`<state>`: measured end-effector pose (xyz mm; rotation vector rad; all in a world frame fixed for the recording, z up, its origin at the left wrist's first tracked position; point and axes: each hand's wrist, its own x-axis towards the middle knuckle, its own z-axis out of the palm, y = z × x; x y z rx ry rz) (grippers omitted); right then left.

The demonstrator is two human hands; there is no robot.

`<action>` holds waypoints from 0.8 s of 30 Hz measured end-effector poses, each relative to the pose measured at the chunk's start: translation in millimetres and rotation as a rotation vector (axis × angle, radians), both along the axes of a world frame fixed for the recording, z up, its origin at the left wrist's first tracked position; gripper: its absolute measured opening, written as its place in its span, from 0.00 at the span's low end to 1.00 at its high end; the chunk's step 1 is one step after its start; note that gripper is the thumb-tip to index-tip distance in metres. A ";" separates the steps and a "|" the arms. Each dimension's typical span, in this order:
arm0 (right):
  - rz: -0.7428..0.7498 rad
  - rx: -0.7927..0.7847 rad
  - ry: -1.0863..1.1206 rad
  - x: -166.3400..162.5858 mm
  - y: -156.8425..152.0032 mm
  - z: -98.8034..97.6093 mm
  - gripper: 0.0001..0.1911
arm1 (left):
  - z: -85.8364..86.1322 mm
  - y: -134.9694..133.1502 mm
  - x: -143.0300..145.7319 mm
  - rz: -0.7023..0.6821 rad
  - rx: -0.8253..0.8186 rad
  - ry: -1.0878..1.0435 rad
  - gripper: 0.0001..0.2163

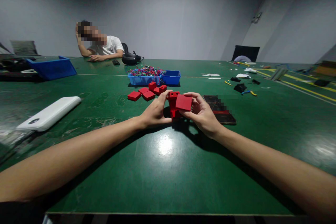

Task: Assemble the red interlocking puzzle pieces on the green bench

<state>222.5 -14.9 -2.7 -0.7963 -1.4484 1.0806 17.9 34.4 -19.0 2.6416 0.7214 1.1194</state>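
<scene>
Green table point(162, 175) is the biggest thing here, with someone in a white shirt point(114, 43) sitting at the far edge, elbow down, hand to head. Blue bin point(56, 68) tilted on the worker's far left, white slab-shaped device point(52, 113) nearer on the same side. Straight ahead: light-blue tray point(143, 81) heaped with coloured wires point(147, 71), small blue box point(172, 78) right up beside it. Dark flat panel point(226, 119) lies just past the right hand point(203, 115). Loose red blocks point(148, 95) sit short of the tray, ahead of the left hand point(156, 110) and slightly left of the work. Both hands loaded: left has the upright red piece point(172, 105) pinched from its left side, fingers up top, thumb low; right has the square red block point(184, 102) between thumb and fingers. Key geometry: upright's long axis runs roughly vertical, two holes showing at its top end; square sits to its right and in front, broad face toward the worker, covering part of it. Left hand is nearer the upright, right nearer the square. Can't tell from here whether the two touch, or if the upright's foot meets the table.
</scene>
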 end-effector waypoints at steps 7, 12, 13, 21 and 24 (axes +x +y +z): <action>-0.092 0.127 -0.286 8.7 6.8 -7.1 0.24 | 1.7 -0.6 0.0 -0.001 0.011 0.009 0.44; -0.177 0.223 -0.492 11.7 6.4 -2.3 0.20 | 0.4 0.3 -0.1 -0.003 0.026 0.001 0.44; -0.185 0.223 -0.510 12.1 6.2 -1.1 0.21 | 0.2 0.4 -0.2 -0.001 0.025 0.002 0.44; -0.162 0.207 -0.585 21.5 9.6 11.0 0.22 | -2.0 0.6 -2.3 0.007 0.001 0.004 0.45; -0.097 0.115 -0.561 24.4 10.6 12.9 0.23 | -2.5 1.1 -3.0 -0.004 0.010 0.005 0.45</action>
